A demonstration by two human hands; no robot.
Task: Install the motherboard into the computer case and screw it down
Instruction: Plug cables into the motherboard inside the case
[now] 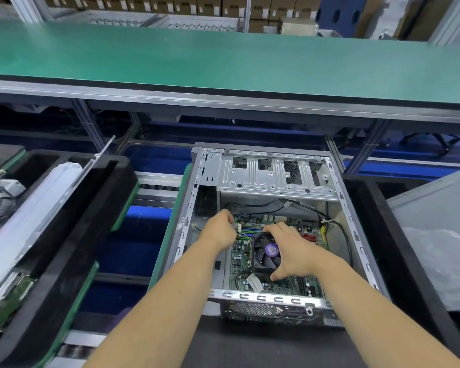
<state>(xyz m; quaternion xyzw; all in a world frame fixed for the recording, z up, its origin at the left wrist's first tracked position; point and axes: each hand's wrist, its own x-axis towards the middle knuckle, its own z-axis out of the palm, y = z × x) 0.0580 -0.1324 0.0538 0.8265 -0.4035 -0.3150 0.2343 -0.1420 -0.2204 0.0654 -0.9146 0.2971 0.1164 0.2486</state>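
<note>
Motherboard (276,251) sits low-centre of frame inside case (260,297). My right hand (290,251) clamps cooler fan (267,252); left hand (222,231) pinches board's edge. Risk: loose black cables (276,205) trapped underneath, holes misaligned.

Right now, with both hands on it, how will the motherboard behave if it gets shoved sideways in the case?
The motherboard looks like a thin flat board, so probably stiff but slightly flexible. The cooler fan, gripped by the right hand, likely makes it centre-heavy. Exposed components look fragile, and the black cables nearby could snag. The left hand holds its edge.
</note>
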